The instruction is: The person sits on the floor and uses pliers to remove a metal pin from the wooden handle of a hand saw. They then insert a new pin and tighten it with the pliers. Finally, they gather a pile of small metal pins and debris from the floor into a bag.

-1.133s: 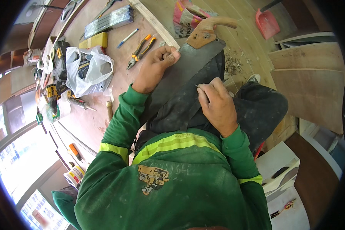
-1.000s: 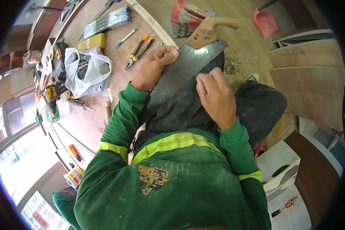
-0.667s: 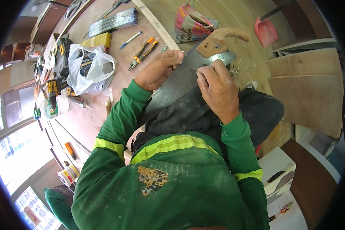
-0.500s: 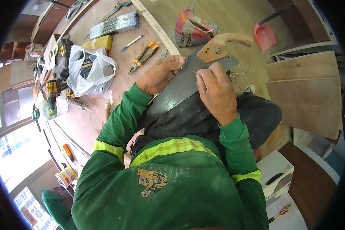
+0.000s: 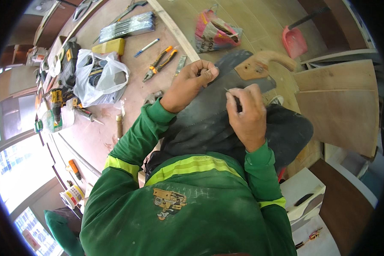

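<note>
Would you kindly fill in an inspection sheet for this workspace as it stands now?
Surface: brown wooden workbench, dusty, tools spread along it.
Job's things: hand saw with wooden handle lies across the person's lap, blade toward the bench.
Clutter: orange-handled pliers, blue pen, white plastic bag, yellow box, pink bag, red dustpan.
Grippers: left hand fisted at the blade's upper edge; right hand pinches something thin, unclear, against the blade.
Cables: nothing seen.
Surroundings: plywood boards at right, bright window at left.

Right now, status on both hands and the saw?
Left hand fisted on the top edge of the saw blade. Right hand pinching a thin tool against the blade. Wooden handle free. Nothing in the way.
</note>
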The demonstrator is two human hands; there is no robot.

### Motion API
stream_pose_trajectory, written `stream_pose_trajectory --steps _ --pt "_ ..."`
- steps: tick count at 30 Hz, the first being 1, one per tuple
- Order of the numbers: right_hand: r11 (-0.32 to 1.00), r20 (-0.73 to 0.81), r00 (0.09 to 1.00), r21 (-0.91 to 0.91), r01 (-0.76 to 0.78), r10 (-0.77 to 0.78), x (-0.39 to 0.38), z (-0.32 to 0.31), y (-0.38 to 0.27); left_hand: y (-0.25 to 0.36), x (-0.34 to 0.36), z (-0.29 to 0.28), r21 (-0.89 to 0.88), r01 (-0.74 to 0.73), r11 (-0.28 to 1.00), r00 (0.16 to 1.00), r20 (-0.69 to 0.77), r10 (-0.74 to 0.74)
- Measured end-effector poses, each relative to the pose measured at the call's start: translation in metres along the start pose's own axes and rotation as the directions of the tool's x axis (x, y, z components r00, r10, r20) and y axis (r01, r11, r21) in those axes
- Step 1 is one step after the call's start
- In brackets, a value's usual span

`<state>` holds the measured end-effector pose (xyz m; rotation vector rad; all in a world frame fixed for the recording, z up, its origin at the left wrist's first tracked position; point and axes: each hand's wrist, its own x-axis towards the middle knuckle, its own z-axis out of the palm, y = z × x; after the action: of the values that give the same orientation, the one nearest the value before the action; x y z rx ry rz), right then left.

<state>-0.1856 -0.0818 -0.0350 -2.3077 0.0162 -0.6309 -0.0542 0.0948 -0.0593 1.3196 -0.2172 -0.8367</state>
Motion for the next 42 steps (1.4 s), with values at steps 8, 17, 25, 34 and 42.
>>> stream_pose_trajectory --steps 8,17,25,34,42 --pt "0.951 0.219 0.97 0.265 -0.159 0.101 0.07 0.019 -0.025 0.003 -0.026 -0.042 -0.601 0.004 0.799 1.0 -0.002 -0.007" --pt "0.533 0.479 0.804 0.603 -0.593 0.353 0.077 0.051 -0.016 -0.007 -0.032 -0.062 -0.688 -0.088 0.72 0.994 -0.106 0.021" --pt "-0.138 0.529 0.8 0.848 -0.512 0.283 0.063 -0.013 0.006 0.002 -0.013 -0.048 -0.484 -0.024 0.874 0.999 -0.046 0.002" --pt "-0.327 0.622 0.75 0.773 -0.543 0.226 0.042 -0.024 0.011 0.012 -0.016 -0.022 -0.558 0.042 0.829 0.997 0.075 0.0" --pt "-0.197 0.64 0.694 0.766 -0.613 0.33 0.042 -0.003 -0.008 0.015 -0.021 0.01 -0.808 0.043 0.588 0.98 0.148 0.132"
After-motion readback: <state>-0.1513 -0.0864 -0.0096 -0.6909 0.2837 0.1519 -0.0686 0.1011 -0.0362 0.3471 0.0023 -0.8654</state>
